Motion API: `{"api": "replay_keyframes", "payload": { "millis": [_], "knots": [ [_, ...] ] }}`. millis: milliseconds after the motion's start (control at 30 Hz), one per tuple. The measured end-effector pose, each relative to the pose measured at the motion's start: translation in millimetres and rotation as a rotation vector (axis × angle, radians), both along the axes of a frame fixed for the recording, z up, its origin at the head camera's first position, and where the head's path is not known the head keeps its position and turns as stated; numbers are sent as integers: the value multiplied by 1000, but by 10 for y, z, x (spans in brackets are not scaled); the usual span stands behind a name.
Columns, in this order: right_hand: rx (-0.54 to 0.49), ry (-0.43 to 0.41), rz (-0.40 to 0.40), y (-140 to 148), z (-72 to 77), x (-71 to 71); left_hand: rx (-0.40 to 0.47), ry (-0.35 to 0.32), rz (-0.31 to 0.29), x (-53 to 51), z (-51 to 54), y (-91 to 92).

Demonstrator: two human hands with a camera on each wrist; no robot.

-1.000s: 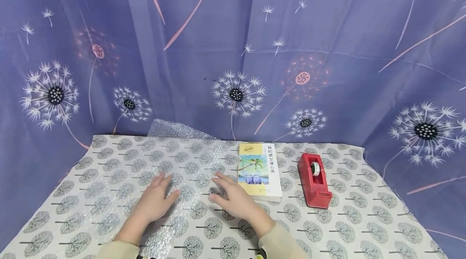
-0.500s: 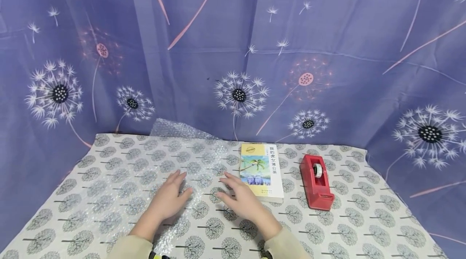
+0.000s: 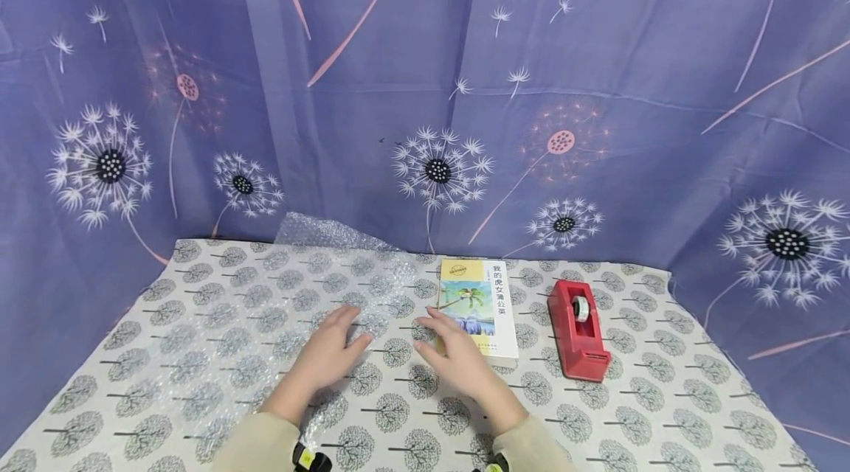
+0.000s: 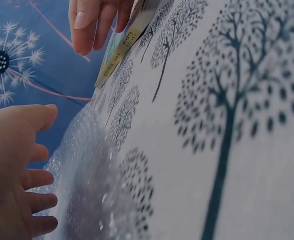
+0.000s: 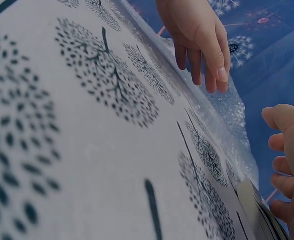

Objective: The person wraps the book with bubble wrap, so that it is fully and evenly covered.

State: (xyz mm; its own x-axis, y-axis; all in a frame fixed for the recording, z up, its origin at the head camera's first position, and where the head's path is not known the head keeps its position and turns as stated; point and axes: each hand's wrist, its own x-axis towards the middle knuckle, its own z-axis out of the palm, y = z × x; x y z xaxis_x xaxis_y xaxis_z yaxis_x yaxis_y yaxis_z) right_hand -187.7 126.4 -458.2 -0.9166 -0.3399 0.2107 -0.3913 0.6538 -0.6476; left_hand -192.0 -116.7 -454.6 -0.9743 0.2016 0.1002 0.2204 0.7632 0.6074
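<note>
My left hand (image 3: 330, 354) hovers over the right part of a clear bubble wrap sheet (image 3: 219, 339), its fingers extended and holding nothing. In the left wrist view the bubble wrap (image 4: 87, 170) lies just beyond those fingers. My right hand (image 3: 460, 356), also empty with fingers spread, is above the lower left corner of a paperback book (image 3: 468, 302). The book has a yellow and white cover with a palm tree picture and lies flat. The right wrist view shows the book's page edges (image 5: 256, 210) below the right hand (image 5: 291, 165).
A red tape dispenser (image 3: 579, 343) with a small roll stands right of the book. A tree-patterned cloth (image 3: 664, 398) covers the table. Behind it hangs a blue dandelion curtain (image 3: 345, 125); the bubble wrap's far end rises against it.
Both hands have shifted to the right, and the right hand now overlaps more of the book in the head view. Book, bubble wrap and dispenser stay in place on the table.
</note>
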Motion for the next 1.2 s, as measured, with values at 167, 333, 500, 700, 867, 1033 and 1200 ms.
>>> {"api": "replay_keyframes", "payload": {
  "millis": [167, 333, 500, 700, 867, 1033, 1200],
  "knots": [
    [0, 14, -29, 54, -9, -11, 11, 14, -5, -35, -11, 79],
    [-30, 43, -48, 98, -8, -8, 22, 26, -21, -63, -32, 176],
    [-53, 64, -74, 146, -27, -13, 41, 24, -34, -73, -30, 278],
    [-64, 72, -110, 201, -37, -40, 32, 42, -34, -106, -39, 373],
    [-77, 64, -126, 249, -34, -71, 54, 51, -48, -136, -44, 457],
    [-91, 50, -158, 297, -23, -71, 86, 54, -69, -145, -51, 550],
    [-104, 42, -180, 339, -21, -65, 82, 42, -70, -156, -67, 625]
  ]
}}
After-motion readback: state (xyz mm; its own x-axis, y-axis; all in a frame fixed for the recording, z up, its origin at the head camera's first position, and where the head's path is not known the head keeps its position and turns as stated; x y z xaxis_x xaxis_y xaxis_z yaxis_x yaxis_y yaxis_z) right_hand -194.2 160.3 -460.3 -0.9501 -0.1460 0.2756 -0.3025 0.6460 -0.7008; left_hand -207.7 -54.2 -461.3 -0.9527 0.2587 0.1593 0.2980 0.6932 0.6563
